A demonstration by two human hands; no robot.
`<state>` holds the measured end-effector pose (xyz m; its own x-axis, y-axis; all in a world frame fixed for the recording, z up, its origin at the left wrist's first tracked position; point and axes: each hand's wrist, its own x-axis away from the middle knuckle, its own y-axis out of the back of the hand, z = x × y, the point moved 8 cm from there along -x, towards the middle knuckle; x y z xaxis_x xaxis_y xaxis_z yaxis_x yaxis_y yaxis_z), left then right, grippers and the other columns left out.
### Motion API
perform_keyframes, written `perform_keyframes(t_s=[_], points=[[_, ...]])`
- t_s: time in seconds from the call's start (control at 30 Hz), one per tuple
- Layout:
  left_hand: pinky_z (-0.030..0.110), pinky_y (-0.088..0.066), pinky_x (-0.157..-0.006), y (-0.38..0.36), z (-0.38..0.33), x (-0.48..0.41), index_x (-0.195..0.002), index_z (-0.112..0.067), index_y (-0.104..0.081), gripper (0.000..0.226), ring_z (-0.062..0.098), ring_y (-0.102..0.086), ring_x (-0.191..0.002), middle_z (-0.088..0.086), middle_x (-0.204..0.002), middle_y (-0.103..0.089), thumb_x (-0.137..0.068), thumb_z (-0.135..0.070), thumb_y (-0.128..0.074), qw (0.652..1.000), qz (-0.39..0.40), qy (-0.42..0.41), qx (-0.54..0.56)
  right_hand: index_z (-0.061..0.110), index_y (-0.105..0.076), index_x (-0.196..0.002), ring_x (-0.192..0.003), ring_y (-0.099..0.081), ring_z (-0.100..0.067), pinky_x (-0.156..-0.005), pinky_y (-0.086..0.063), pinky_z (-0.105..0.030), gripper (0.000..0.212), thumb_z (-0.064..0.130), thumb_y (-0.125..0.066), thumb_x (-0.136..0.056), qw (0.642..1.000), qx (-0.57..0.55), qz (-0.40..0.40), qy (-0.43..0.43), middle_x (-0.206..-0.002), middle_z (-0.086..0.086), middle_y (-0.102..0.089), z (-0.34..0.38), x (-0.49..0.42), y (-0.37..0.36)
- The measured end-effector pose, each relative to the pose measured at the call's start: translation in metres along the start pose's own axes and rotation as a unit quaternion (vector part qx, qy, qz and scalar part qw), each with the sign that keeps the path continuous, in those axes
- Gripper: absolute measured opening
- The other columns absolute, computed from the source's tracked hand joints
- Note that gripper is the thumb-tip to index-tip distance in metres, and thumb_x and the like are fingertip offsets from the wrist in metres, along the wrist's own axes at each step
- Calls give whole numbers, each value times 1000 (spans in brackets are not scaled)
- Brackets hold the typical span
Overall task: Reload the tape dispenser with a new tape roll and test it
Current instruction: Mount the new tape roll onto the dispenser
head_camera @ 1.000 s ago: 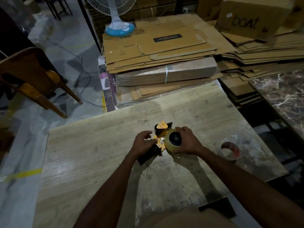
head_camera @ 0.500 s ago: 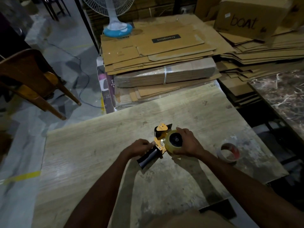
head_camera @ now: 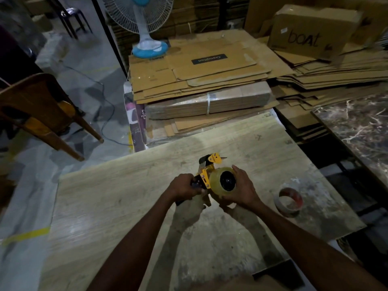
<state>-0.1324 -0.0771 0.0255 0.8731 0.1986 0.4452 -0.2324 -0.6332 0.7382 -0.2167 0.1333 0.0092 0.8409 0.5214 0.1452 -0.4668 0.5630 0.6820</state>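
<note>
Here, pale wooden table [head_camera: 105, 206], flattened cardboard [head_camera: 199, 76] behind, left hand [head_camera: 184, 186] gripping dispenser [head_camera: 206, 175], right hand [head_camera: 241, 190] clasping tape roll [head_camera: 218, 181]

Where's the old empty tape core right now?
In the head view, the empty tape core lies on the table, near its right edge, just right of the right hand.

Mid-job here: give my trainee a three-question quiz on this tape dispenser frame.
1. True or false: the clear tape roll sits on the yellow metal tape dispenser.
2. Which hand grips the dispenser's black handle? A) left hand B) right hand
3. Fill in: the nearly empty cardboard tape core lies on the wooden table to the person's ____.

Key: 1 true; 2 A; 3 right.
</note>
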Motion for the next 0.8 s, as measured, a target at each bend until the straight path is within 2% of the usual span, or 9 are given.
perform_keyframes(t_s=[0.07, 0.23, 0.33, 0.4, 0.47, 0.53, 0.6, 0.67, 0.8], points=[[42, -61, -70, 11, -9, 4, -104, -15, -63, 42, 17, -74, -67, 3, -96, -72, -81, -46, -79, 1000, -15, -4, -6, 18, -31, -153, -135, -42, -21, -104, -34, -27, 121, 43, -96, -54, 999, -23, -25, 3, -150, -5, -42, 3, -2, 10], [44, -62, -70, 31, -32, 9, -108, -15, -58, 37, 16, -75, -65, 1, -95, -73, -87, -40, -75, 1000, -14, -18, -7, 12, -37, -149, -134, -43, -19, -110, -41, -36, 117, 39, -98, -53, 997, -34, -46, 60, -148, -5, -45, 15, -9, 28], [45, -61, -71, 39, -37, 12, -110, -18, -61, 38, 21, -73, -74, 3, -97, -72, -84, -42, -74, 997, -63, 0, -41, 13, -43, -146, -127, -43, -9, -104, -41, -28, 108, 45, -96, -58, 994, -41, -72, 68, -142, 3, -47, 14, -10, 38], [41, -60, -68, 41, -41, 15, -107, -19, -63, 39, 21, -70, -76, 2, -96, -70, -80, -43, -76, 993, -111, 16, -40, 17, -57, -133, -112, -55, -10, -89, -51, -29, 74, 44, -88, -72, 986, -56, -138, 75, -127, 2, -57, 20, -7, 53], [33, -53, -62, 42, -46, 17, -103, -19, -65, 36, 19, -65, -75, 0, -92, -68, -78, -41, -77, 988, -150, 32, -28, 19, -69, -109, -88, -62, -10, -71, -56, -35, 29, 33, -79, -85, 970, -72, -212, 92, -104, 4, -66, 37, -4, 71], [32, -52, -60, 42, -51, 17, -100, -18, -68, 32, 20, -64, -76, 0, -88, -68, -77, -39, -78, 984, -174, 42, -11, 17, -75, -91, -74, -63, -7, -66, -55, -32, 7, 24, -74, -89, 963, -84, -240, 92, -86, 5, -71, 60, -5, 82], [36, -58, -62, 43, -57, 18, -95, -16, -72, 29, 22, -67, -74, 3, -85, -71, -75, -36, -79, 982, -184, 44, 3, 17, -79, -86, -70, -65, -4, -68, -53, -25, 10, 24, -73, -89, 968, -112, -217, 62, -77, 7, -73, 78, -14, 83], [39, -58, -60, 43, -63, 18, -90, -13, -74, 26, 24, -67, -71, 7, -81, -73, -74, -32, -79, 981, -189, 40, 5, 16, -81, -85, -68, -67, -3, -69, -52, -24, 14, 27, -73, -89, 972, -152, -180, 13, -74, 5, -75, 88, -25, 79], [33, -52, -55, 47, -70, 22, -87, -13, -74, 17, 27, -67, -71, 8, -79, -72, -74, -24, -77, 976, -211, 44, -12, 19, -79, -68, -60, -67, -20, -62, -55, -35, 22, 31, -74, -86, 974, -162, -153, -46, -60, 0, -70, 97, -42, 70]])
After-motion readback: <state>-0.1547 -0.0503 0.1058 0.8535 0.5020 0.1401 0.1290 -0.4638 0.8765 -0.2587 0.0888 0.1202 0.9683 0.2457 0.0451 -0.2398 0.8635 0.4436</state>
